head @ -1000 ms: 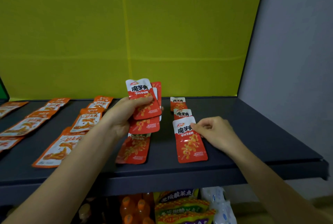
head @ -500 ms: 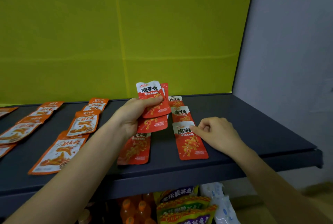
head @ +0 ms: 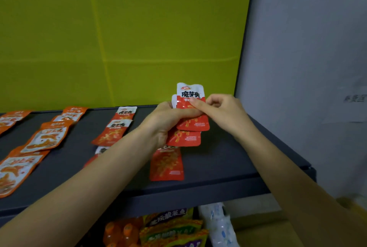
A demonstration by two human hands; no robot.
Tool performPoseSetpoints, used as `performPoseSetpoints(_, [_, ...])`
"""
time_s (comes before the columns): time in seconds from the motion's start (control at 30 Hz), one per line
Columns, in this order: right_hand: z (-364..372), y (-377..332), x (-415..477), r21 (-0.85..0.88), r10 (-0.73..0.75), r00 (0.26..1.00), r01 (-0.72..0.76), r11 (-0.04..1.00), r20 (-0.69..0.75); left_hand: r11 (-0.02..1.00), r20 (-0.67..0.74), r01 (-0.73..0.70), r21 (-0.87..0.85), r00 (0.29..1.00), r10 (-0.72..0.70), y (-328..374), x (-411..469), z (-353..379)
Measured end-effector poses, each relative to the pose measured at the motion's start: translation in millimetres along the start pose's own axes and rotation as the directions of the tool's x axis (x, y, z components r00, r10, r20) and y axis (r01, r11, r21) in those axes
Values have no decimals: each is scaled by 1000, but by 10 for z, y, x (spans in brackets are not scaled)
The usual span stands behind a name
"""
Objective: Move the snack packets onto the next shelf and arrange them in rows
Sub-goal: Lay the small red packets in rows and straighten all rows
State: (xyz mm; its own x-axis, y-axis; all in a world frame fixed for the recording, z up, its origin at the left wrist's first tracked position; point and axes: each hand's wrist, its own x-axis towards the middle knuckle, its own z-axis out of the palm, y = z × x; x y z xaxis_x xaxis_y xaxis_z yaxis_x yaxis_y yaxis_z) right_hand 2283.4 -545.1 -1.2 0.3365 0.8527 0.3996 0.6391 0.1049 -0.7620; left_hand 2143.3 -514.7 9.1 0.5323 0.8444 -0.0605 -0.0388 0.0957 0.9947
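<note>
Your left hand (head: 168, 119) grips a fanned stack of red packets (head: 190, 113) above the dark shelf (head: 228, 159); your right hand (head: 220, 111) pinches the top packet. Below the stack, one red packet (head: 166, 164) lies near the shelf's front edge. Right of it the shelf is bare to its end.

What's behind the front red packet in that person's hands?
Behind the front red-and-white foil snack packet, at least two more red packets are fanned in the left hand. The full count is hidden by overlap and fingers.
</note>
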Motion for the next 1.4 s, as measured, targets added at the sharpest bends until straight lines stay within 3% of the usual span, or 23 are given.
performPoseSetpoints(0.1, [-214, 204, 182, 172, 21, 991, -43, 984, 129, 999, 20, 22, 29, 1000, -23, 42, 130, 251])
performPoseSetpoints(0.23, [-431, 439, 411, 233, 39, 977, -89, 968, 210, 996, 20, 64, -65, 998, -63, 90, 306, 514])
performPoseSetpoints(0.47, [-440, 760, 804, 288, 93, 974, -152, 945, 209, 993, -268, -11, -115, 963, -20, 31, 518, 362])
performPoseSetpoints(0.6, [-335, 976, 1057, 184, 128, 971, -165, 969, 201, 984, -406, -26, -176, 913, -49, 93, 547, 36])
performPoseSetpoints(0.7, [-185, 1206, 1157, -87, 207, 960, -194, 977, 190, 987, -435, 12, -161, 897, -82, 103, 542, -109])
performPoseSetpoints(0.83, [-94, 1338, 1200, -395, 245, 960, -174, 902, 136, 996, -435, 53, -73, 897, -80, 70, 575, -220])
performPoseSetpoints(1.03, [11, 1318, 1230, -624, 132, 986, -38, 781, 105, 996, -398, 86, 5, 914, -77, -7, 651, -186])
performPoseSetpoints(1.2, [61, 1277, 1230, -685, 89, 991, 5, 729, 102, 995, -380, 82, 54, 923, -56, -84, 717, -47])
performPoseSetpoints(1.4, [25, 1244, 1199, -604, 84, 992, -8, 797, 98, 997, -337, 41, 62, 941, -18, -126, 757, 132])
